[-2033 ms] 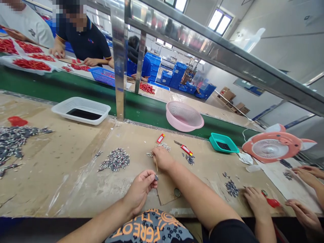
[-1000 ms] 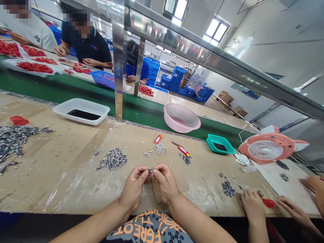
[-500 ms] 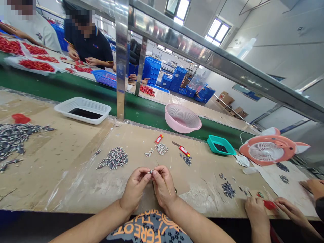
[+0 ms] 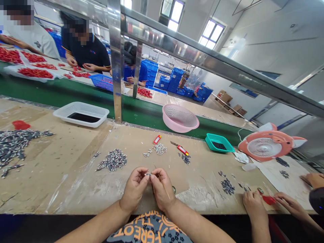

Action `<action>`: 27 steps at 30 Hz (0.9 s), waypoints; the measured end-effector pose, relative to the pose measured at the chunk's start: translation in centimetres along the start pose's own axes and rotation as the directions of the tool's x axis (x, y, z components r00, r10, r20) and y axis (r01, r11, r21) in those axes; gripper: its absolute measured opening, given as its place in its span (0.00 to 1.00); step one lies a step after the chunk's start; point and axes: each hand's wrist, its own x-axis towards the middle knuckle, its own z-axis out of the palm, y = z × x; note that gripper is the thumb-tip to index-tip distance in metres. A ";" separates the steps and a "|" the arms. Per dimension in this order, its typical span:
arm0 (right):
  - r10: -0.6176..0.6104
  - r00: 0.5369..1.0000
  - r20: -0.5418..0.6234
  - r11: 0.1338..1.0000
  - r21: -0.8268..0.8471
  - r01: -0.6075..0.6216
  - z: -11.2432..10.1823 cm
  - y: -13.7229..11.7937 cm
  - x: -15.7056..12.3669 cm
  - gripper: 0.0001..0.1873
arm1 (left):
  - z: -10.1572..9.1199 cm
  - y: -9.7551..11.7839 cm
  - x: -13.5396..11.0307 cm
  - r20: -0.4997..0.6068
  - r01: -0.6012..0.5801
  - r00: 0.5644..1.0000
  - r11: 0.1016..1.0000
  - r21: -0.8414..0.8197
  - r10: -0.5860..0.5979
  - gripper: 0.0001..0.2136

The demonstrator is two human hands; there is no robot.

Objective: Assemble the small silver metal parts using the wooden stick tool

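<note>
You have one small metal piece (image 4: 148, 174) pinched between both hands, just above the counter (image 4: 76, 189) in front of you. The fingers (image 4: 141, 177) of your left hand (image 4: 134, 190) are closed narrow on one end of it, and those of your right hand (image 4: 162, 189) meet it from the other side. A thin stick (image 4: 165, 190) seems to lie along your right palm.

To your left, near the hands, sits a dark grey pile (image 4: 112, 160) of like pieces. Beyond your hands lies a much smaller, brighter heap (image 4: 160, 148), with a few strays (image 4: 146, 154) beside it. If the bright heap is what you have worked, I judge that little is done and most is left. The big spread (image 4: 12, 143) at far left looks untouched. The pink basket (image 4: 180, 118) shows nothing inside
</note>
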 end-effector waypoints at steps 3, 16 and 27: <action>0.001 1.000 -0.030 0.999 -0.042 -0.003 -0.1 0.0 -0.1 0.09 | 0.0 -0.1 0.0 0.017 0.015 1.000 1.000 0.017 -0.015 0.08; -0.057 0.998 -0.013 0.986 -0.160 0.054 -2.7 -1.3 -1.1 0.09 | -1.3 1.6 0.8 0.062 -0.072 0.996 0.962 0.265 0.058 0.08; -0.120 0.986 -0.114 0.988 -0.109 0.108 -6.7 -1.3 -1.5 0.09 | -10.7 7.9 7.6 0.122 -0.205 0.972 0.466 0.861 0.201 0.10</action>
